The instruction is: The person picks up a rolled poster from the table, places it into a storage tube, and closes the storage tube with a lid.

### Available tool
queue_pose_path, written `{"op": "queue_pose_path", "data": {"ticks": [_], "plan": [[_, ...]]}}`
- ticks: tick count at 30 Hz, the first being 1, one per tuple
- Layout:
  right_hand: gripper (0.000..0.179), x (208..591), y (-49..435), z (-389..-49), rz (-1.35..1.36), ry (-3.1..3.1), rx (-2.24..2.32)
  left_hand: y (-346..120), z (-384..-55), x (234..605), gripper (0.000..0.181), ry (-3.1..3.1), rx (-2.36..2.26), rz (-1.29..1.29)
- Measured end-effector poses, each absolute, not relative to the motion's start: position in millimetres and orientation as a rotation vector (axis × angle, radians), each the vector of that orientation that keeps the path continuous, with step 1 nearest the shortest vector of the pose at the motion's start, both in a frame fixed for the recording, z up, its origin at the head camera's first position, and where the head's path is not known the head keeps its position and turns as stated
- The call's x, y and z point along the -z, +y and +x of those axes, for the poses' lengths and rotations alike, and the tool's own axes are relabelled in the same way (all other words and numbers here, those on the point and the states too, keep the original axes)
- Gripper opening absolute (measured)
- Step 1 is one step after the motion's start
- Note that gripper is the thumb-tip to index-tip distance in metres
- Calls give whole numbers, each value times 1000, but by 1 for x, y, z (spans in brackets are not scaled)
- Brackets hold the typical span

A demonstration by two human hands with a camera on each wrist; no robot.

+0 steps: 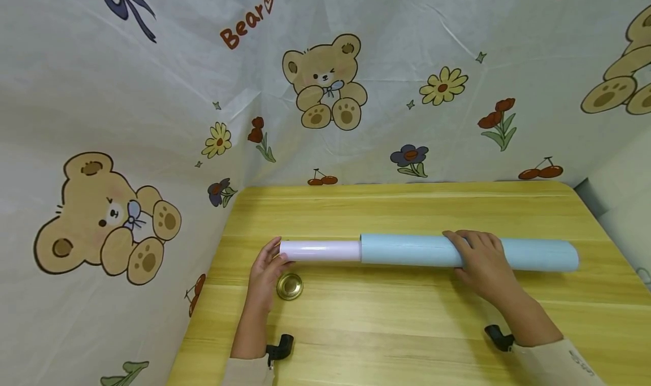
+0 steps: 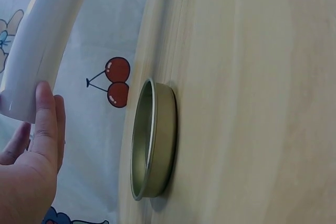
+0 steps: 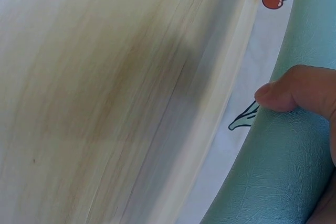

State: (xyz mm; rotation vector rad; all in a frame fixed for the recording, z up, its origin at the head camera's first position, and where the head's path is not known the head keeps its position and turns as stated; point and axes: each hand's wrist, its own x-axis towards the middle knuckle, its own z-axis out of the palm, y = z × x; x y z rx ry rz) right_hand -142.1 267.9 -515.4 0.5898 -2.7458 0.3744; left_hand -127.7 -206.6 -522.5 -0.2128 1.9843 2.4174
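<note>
- We see a long, wide, pale blue tube (image 1: 407,250) with wrinkly, leather-like skin. It lies sideways across our view, over a yellow wooden table (image 1: 381,329) with long grain lines. It looks lifted a bit off the wood, since a soft shadow shows below.
- We see a thin, smooth, shiny light purple tube (image 1: 322,251) in line with it. One end seems to go into the left mouth of the blue tube. We cannot tell how deep it goes.
- Our left hand (image 1: 264,270) pinches the far left end of the purple tube, thumb on the near side and fingers on the other. We think it holds there to keep the thin tube straight and level with the wide one.
- Our right hand (image 1: 483,264) grips the blue tube from above, near its middle, with the thumb on the near side. We think a hold near the middle helps keep such a long thing from tipping.
- A small, round, shallow gold metal dish (image 1: 290,286) sits on the table just beside our left hand, hollow side up. Neither hand touches it. Maybe it is there to be easy to reach.
- Behind the table hangs a white cloth (image 1: 193,35) with teddy bears, flowers and cherries.
</note>
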Motion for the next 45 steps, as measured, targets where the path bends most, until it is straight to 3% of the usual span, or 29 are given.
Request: {"op": "queue_pose_path", "data": {"ticks": [45], "plan": [[96,516,258,-139,597,-2731,-399,-195,-126,524,43,2045,-2328,-188]]}}
